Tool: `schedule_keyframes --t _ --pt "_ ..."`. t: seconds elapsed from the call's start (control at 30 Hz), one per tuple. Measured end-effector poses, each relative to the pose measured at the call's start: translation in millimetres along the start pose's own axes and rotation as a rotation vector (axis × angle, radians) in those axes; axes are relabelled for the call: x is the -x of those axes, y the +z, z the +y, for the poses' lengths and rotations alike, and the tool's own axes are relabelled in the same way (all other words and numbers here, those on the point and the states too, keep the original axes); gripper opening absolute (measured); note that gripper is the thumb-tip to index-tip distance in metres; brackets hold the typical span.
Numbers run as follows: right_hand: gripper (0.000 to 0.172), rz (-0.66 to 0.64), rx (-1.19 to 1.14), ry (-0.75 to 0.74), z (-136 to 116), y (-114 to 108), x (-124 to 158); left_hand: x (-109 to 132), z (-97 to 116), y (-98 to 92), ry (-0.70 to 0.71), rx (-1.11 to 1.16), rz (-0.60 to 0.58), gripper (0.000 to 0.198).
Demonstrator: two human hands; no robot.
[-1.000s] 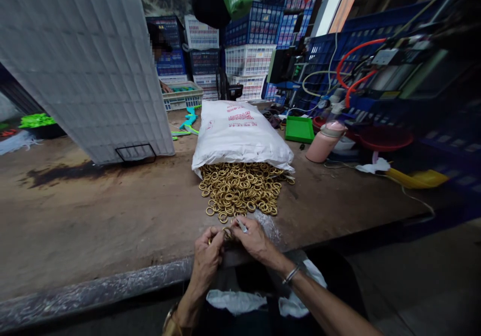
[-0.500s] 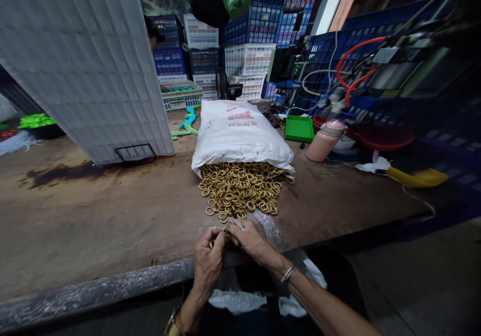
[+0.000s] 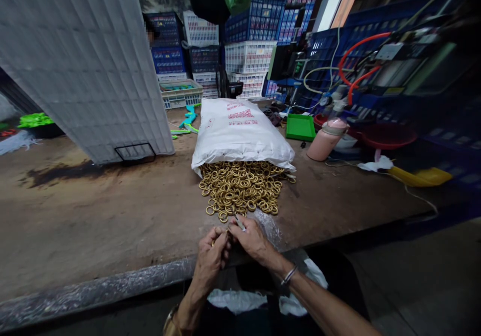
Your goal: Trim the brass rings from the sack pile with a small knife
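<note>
My left hand (image 3: 211, 252) is closed on a gold-coloured ring (image 3: 213, 243), mostly hidden by the fingers. Touching it at the fingertips, my right hand (image 3: 251, 237) grips a small tool with a pale handle (image 3: 239, 223), perhaps a knife; its kind is hard to make out. Both hands are just over the table's front edge. Right beyond them, a heap of gold-coloured rings (image 3: 240, 188) spills from the mouth of a white woven sack (image 3: 240, 130) with red print, which lies on its side.
A tall pale ribbed panel (image 3: 97, 70) stands on the wooden table (image 3: 93, 221) at left. To the right are a green tray (image 3: 300, 127), a pink bottle (image 3: 326, 140) and a machine with orange hoses (image 3: 391, 70). Stacked crates (image 3: 250, 58) fill the back.
My left hand has turned slightly and its fingers cover more of the ring. The tool in my right hand has tilted, its dark tip less visible. The camera view has shifted a little.
</note>
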State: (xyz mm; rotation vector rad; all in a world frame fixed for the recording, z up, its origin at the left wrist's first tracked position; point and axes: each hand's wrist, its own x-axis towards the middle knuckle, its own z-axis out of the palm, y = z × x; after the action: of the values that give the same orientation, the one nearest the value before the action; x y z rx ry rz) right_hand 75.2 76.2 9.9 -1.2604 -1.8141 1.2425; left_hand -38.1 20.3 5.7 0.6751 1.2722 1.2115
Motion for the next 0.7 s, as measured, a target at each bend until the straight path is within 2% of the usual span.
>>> schedule_keyframes --t 0.13,0.3,0.47,0.7 --pt "0.016 0.01 0.041 -0.013 -1 0 0 -1 0 2.6 -0.017 0.02 -0.026 0.035" --pt "0.017 0.002 -0.018 0.012 0 -1 -1 -1 -3 2.1 -0.022 0.041 -0.047 0.034" --pt "0.018 -0.017 -0.087 0.039 2 -2 0 3 -1 3.5 -0.007 0.171 -0.097 0.032" --pt "0.022 -0.043 -0.165 0.026 -10 -3 2 5 -3 -0.3 -0.035 0.3 -0.159 0.028"
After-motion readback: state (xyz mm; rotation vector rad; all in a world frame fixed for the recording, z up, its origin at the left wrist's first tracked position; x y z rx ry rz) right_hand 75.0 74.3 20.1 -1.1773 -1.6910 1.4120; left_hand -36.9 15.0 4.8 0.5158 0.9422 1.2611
